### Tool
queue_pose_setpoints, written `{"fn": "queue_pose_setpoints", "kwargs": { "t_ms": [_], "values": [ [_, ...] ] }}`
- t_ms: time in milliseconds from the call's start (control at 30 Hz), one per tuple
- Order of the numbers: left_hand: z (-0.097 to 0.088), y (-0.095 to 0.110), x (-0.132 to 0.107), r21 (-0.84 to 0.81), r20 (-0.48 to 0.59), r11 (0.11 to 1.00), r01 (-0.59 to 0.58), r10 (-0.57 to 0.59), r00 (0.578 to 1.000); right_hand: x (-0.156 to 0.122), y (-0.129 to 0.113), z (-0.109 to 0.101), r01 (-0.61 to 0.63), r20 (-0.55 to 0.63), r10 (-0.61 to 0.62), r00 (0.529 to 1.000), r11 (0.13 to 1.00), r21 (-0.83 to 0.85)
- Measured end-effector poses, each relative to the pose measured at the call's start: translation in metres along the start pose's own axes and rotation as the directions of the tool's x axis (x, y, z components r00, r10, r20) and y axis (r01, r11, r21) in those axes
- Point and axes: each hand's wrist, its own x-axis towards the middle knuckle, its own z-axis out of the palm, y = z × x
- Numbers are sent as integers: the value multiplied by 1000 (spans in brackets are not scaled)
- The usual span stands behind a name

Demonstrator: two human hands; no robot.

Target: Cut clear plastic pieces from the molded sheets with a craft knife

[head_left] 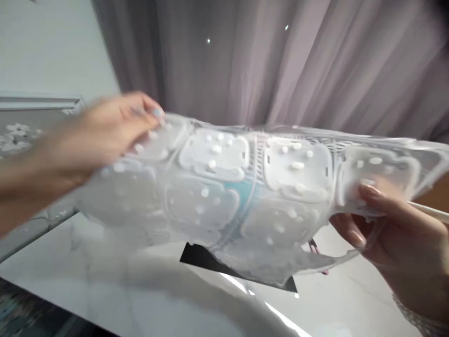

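A clear, wrinkled plastic bag (257,187) is stretched out above the table, showing several white, rounded plastic panels (298,171) with raised round dots. Something light blue (245,196) shows through its middle. My left hand (115,124), smeared by motion, pinches the bag's upper left corner. On the other side my right hand (389,224) grips the right end, its thumb over the front of a panel and its fingers bent around a loose lower edge. Whether the panels lie loose inside or are fixed cannot be made out.
Below lies a white marbled table (157,285) with a black flat sheet (199,257) partly hidden by the bag. A small pinkish item (325,271) shows behind the bag. Grey-mauve curtains (228,65) hang at the back; a flower-patterned panel (21,126) stands left.
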Motion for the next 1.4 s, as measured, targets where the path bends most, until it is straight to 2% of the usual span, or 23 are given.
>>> {"fn": "queue_pose_setpoints", "kwargs": {
  "t_ms": [33,67,100,167,233,333,433,533,633,700,833,900,967,1033,1100,1200,1400],
  "values": [
    [17,-8,-8,-110,195,993,40,-18,981,0,2,-4,-71,-5,71,997,997,2],
    [36,-17,-17,-141,310,988,66,-19,951,2,8,-7,-144,7,144,990,989,-17],
    [57,-28,-25,-126,364,991,43,6,932,4,20,-10,-205,33,207,978,977,-57],
    [97,-51,-41,-105,385,995,-4,44,922,12,52,-18,-280,98,310,946,929,-242],
    [130,-69,-52,-88,378,992,-93,119,918,20,88,-27,-251,134,363,922,824,-509],
    [159,-86,-58,-63,371,969,-239,245,896,32,128,-38,-192,100,364,926,682,-706],
    [170,-92,-57,-33,379,938,-345,331,864,47,143,-30,-122,53,264,963,601,-790],
    [174,-95,-55,13,388,904,-428,390,835,64,148,2,32,139,137,981,591,-806],
    [170,-101,-51,71,406,869,-489,423,810,80,159,42,199,350,115,930,643,-739],
    [164,-107,-47,118,424,850,-514,425,800,88,169,61,258,452,124,883,676,-690],
    [162,-109,-39,171,463,830,-532,409,787,89,180,75,317,555,115,824,718,-620],
    [174,-100,-36,126,499,822,-556,431,751,84,175,77,353,596,104,796,721,-597],
    [194,-84,-32,35,556,809,-587,472,684,77,165,78,391,623,92,777,705,-591],
    [214,-68,-27,-54,603,805,-591,498,623,72,153,80,420,623,76,779,674,-608],
    [228,-54,-23,-110,623,809,-577,509,595,68,143,80,432,595,55,802,635,-641],
    [234,-45,-21,-118,601,822,-557,506,619,62,136,78,422,531,15,847,588,-690],
    [222,-41,-36,-51,473,849,-526,485,736,55,133,86,373,392,-92,916,557,-742]
  ]
}}
